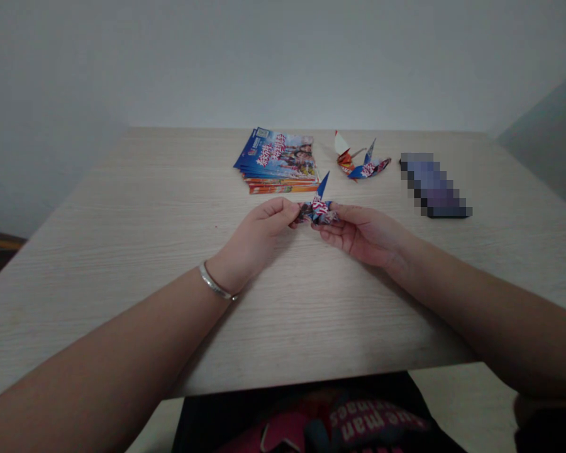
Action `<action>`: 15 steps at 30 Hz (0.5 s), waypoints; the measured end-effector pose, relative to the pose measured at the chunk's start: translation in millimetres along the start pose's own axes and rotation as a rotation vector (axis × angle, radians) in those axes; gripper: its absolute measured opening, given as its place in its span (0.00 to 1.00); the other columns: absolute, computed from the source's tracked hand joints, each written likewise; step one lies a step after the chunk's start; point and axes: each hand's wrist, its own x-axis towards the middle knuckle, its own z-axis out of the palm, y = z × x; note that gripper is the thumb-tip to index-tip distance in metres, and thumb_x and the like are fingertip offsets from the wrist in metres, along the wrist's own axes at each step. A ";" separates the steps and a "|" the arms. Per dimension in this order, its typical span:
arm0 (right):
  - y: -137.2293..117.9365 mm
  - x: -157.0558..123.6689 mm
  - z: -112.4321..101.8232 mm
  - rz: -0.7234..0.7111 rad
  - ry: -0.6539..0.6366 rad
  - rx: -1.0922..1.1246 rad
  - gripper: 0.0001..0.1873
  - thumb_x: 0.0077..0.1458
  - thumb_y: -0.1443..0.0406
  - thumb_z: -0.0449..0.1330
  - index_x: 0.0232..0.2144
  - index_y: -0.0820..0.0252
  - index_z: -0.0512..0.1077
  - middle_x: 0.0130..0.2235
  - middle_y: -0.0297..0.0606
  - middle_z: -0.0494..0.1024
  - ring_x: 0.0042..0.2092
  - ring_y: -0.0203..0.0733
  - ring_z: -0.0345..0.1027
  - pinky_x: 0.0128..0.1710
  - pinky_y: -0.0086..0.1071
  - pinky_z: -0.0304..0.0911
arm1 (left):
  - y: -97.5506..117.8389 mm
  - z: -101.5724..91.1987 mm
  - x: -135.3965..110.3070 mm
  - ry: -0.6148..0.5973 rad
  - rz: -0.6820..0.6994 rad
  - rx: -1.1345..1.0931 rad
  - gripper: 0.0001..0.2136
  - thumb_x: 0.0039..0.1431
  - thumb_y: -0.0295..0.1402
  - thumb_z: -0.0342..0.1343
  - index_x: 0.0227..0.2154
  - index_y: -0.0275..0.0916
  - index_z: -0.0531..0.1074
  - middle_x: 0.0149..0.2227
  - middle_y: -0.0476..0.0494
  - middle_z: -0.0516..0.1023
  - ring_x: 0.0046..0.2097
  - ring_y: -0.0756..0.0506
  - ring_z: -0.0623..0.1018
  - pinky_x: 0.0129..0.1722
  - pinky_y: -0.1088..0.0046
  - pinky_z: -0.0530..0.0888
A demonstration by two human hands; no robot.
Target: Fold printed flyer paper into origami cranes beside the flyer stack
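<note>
Between my two hands is a paper crane point(319, 209), folded from blue, red and white printed paper, with a blue point sticking up. My left hand point(270, 228) pinches its left side between thumb and fingers. On the other side my right hand point(364, 233) grips it with the thumb on top and the fingers curled below. The fingertips cover both ends of the crane. It is held above the table, a little in front of a fanned stack of printed leaflets point(278, 157).
Two more folded paper cranes, one orange and white point(344, 160) and one blue point(368, 168), rest behind my right hand. A phone with a blurred-out screen point(434, 185) lies to their right. The pale wooden table point(122, 251) ends at a wall point(311, 63).
</note>
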 end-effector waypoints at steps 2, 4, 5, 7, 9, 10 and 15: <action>-1.7 -1.0 1.6 0.101 0.008 0.112 0.05 0.59 0.66 0.61 0.34 0.57 0.77 0.38 0.40 0.84 0.40 0.41 0.79 0.46 0.37 0.76 | 0.1 -0.1 -0.4 0.006 0.000 0.002 0.10 0.59 0.35 0.57 0.24 0.38 0.69 0.28 0.49 0.70 0.33 0.49 0.68 0.38 0.71 0.67; -3.3 -1.9 3.3 0.183 0.022 0.201 0.05 0.60 0.67 0.60 0.34 0.57 0.77 0.38 0.39 0.84 0.38 0.39 0.78 0.47 0.35 0.75 | 0.1 0.1 -0.8 0.017 -0.003 0.020 0.10 0.59 0.35 0.57 0.24 0.38 0.69 0.28 0.49 0.70 0.33 0.49 0.68 0.38 0.71 0.68; -3.7 -2.2 3.9 0.199 0.031 0.220 0.05 0.60 0.67 0.60 0.34 0.57 0.77 0.38 0.39 0.84 0.38 0.38 0.78 0.48 0.35 0.75 | 0.0 0.2 -1.0 0.019 -0.005 0.026 0.10 0.60 0.36 0.57 0.24 0.38 0.69 0.28 0.49 0.70 0.32 0.49 0.68 0.38 0.71 0.68; -3.7 -2.3 4.4 0.202 0.048 0.221 0.05 0.59 0.67 0.61 0.34 0.56 0.77 0.38 0.39 0.84 0.40 0.39 0.78 0.49 0.36 0.75 | -0.5 0.3 -1.0 0.015 -0.007 0.034 0.10 0.60 0.35 0.56 0.25 0.38 0.70 0.28 0.49 0.70 0.32 0.49 0.68 0.38 0.70 0.67; -3.0 -2.1 4.0 0.174 0.061 0.177 0.04 0.58 0.67 0.61 0.33 0.55 0.77 0.38 0.39 0.84 0.42 0.41 0.78 0.50 0.39 0.75 | -1.0 0.3 -0.6 0.013 0.001 0.040 0.11 0.60 0.36 0.56 0.24 0.38 0.70 0.28 0.49 0.70 0.32 0.49 0.68 0.38 0.70 0.67; -2.6 -1.9 3.7 0.154 0.068 0.150 0.04 0.58 0.66 0.61 0.33 0.55 0.77 0.38 0.39 0.84 0.43 0.43 0.78 0.49 0.40 0.75 | -1.2 0.3 -0.4 0.013 0.007 0.041 0.11 0.60 0.36 0.56 0.24 0.38 0.69 0.28 0.49 0.70 0.32 0.49 0.68 0.38 0.70 0.67; -3.2 -2.3 3.4 0.130 0.093 0.149 0.01 0.57 0.65 0.64 0.32 0.55 0.76 0.36 0.38 0.84 0.42 0.44 0.78 0.47 0.40 0.76 | -1.1 0.8 0.5 0.007 0.014 0.062 0.13 0.60 0.39 0.58 0.24 0.38 0.68 0.28 0.48 0.71 0.33 0.48 0.70 0.40 0.69 0.68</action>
